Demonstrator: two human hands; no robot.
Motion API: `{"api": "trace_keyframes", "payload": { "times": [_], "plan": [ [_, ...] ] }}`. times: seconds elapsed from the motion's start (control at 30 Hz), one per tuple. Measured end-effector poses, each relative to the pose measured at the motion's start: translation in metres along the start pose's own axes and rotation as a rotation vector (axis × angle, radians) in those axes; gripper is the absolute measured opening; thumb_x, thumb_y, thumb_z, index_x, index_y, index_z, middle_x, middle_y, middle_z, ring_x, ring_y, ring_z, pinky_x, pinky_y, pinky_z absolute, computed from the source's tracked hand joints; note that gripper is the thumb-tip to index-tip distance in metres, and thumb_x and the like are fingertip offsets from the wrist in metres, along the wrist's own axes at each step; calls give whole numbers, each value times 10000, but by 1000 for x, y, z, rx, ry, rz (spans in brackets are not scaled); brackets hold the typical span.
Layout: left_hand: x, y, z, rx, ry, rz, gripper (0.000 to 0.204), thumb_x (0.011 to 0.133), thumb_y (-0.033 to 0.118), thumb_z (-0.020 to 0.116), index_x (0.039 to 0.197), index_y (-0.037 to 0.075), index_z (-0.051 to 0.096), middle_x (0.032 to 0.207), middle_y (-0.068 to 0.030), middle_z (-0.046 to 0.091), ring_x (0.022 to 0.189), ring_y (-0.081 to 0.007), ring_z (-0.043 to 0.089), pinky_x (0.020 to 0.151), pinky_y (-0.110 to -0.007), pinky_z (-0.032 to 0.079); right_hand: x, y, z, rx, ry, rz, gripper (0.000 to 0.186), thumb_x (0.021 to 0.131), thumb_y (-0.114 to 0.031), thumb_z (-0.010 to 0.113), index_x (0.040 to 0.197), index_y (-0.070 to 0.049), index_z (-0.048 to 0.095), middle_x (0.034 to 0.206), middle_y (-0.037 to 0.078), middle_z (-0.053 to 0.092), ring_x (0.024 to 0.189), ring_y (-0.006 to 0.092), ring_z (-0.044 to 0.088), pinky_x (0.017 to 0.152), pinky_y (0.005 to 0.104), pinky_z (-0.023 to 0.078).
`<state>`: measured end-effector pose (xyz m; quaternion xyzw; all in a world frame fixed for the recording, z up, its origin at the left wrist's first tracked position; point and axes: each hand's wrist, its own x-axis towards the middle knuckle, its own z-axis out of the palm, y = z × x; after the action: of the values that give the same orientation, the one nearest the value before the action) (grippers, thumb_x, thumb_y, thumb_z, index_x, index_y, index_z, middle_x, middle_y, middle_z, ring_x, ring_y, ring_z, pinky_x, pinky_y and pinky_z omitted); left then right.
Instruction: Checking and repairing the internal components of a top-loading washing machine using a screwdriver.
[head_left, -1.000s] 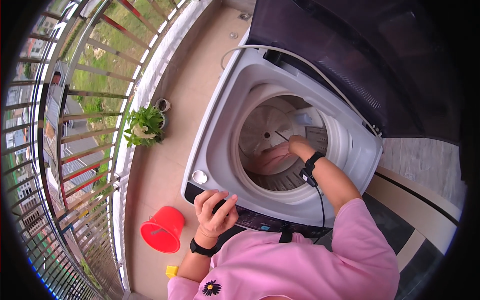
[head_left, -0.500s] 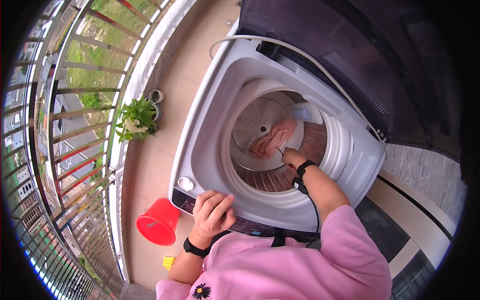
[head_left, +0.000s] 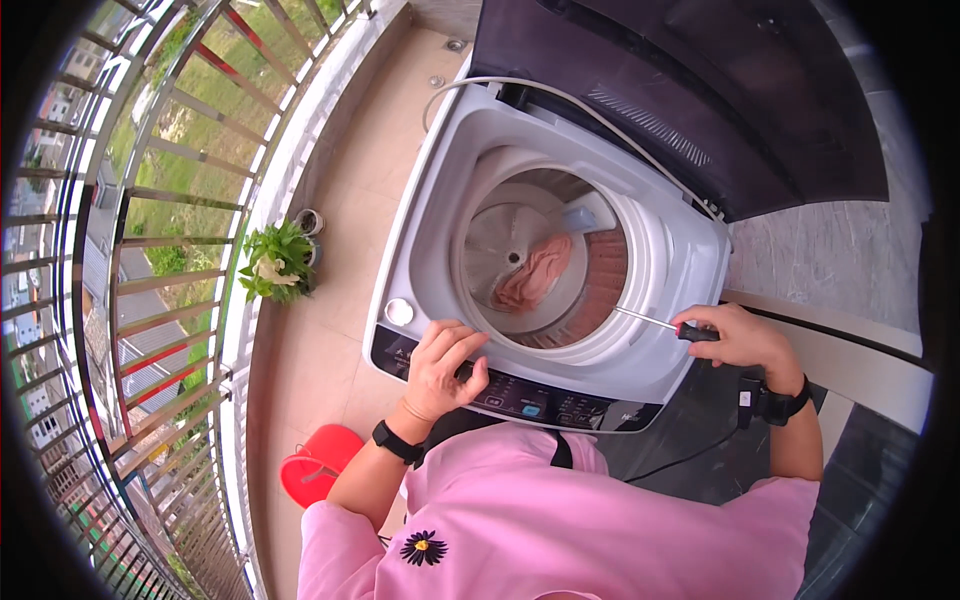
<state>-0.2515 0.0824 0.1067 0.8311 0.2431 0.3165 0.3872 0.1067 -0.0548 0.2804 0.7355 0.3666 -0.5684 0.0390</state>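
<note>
In my right hand (head_left: 738,335) is a screwdriver (head_left: 698,332) with a black and red handle. Its thin metal shaft points left across the rim of the washing machine's tub. My left hand (head_left: 442,370) is closed in a loose curl by the machine's front left edge, above the control panel (head_left: 545,400); whatever lies in its fingers, if anything, is hidden. The top-loading washing machine (head_left: 425,235) stands before me with its dark lid (head_left: 740,120) raised. Inside the drum, a crumpled pinkish cloth (head_left: 535,275) lies at the bottom beside the round agitator plate (head_left: 490,235).
A white round cap (head_left: 399,311) sits on the machine's front left corner. A red bucket (head_left: 325,460) stands on the floor at the left, with a potted plant (head_left: 277,262) farther off by the railing (head_left: 170,290). A pale hose (head_left: 590,100) runs along the lid hinge.
My right hand has come up out of the drum with the screwdriver and moved right, beyond the machine's edge. The left hand stays near the front left edge, and the view has shifted.
</note>
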Motion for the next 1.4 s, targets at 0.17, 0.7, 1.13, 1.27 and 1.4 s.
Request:
{"api": "trace_keyframes", "payload": {
  "times": [0.17, 0.7, 1.13, 1.27, 1.4],
  "plan": [
    [-4, -2, -9, -108, -68, 58, 247, 719, 47, 684, 966, 38, 679, 921, -94, 647, 855, -288, 588, 772, -367, 514, -140, 22, 36, 301, 82, 229, 447, 792, 55, 699, 1218, -47, 614, 933, 41, 633, 624, 90, 570, 545, 234, 483],
    [-21, -5, -12, -37, -24, 190, 190, 734, 94, 684, 920, 60, 693, 854, -79, 646, 801, -276, 585, 723, -353, 517, -206, 90, 291, 628, 90, 505, 464, 754, 23, 765, 1199, -43, 651, 763, 9, 622, 607, 72, 560, 562, 231, 446],
    [-11, 4, -9, -58, 2, 110, 198, 733, 61, 677, 929, 52, 701, 887, -79, 658, 822, -270, 595, 713, -343, 521, -227, -80, 14, 338, 533, -105, 534, 827, -31, 591, 1352, -35, 492, 822, 79, 599, 490, 103, 555, 522, 261, 549],
    [-13, -9, -13, -57, 55, 88, 204, 723, 47, 681, 926, 58, 696, 880, -69, 653, 813, -260, 593, 695, -341, 519, -29, -147, -45, -20, 13, -31, 501, 899, -144, 582, 1378, -29, 494, 817, 39, 603, 555, 107, 592, 505, 226, 489],
    [-10, -10, -10, -121, 87, 57, 241, 689, -19, 670, 916, 59, 695, 855, -64, 651, 819, -251, 617, 696, -336, 525, 162, -147, -22, -297, -226, 125, 443, 924, -188, 536, 1344, -50, 523, 800, 45, 597, 552, 134, 598, 510, 249, 521]
  ]
}}
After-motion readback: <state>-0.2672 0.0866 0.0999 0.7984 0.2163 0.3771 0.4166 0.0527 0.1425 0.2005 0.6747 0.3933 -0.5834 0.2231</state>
